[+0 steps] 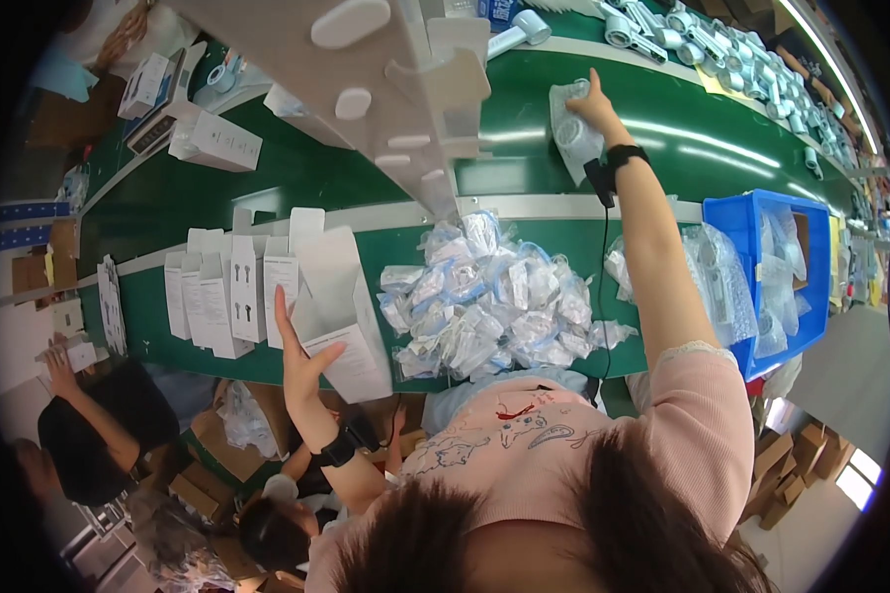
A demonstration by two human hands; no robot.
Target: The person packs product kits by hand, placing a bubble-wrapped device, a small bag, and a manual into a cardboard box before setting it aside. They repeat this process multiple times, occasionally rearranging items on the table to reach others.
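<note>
My right hand (595,107) reaches far forward over the green bench and grips a clear bubble-wrap bag (570,143). A pale rounded item shows dimly inside the bag. At the near left, my left hand (304,366) is at a tall white carton (346,326) with its top flaps up. The thumb lies over the carton's printed face and the index finger points up along its left side; the other fingers are hidden. The carton leans, its lower end past the bench's near edge. Between my arms lies a heap of small clear plastic packets (494,296).
Several white cartons (232,287) stand left of my left hand. A blue bin (801,287) with bubble-wrap bags is at the right. Overhead hangs a grey metal beam (366,89). Pale blue handheld devices (702,44) line the far side. Other people work at the left.
</note>
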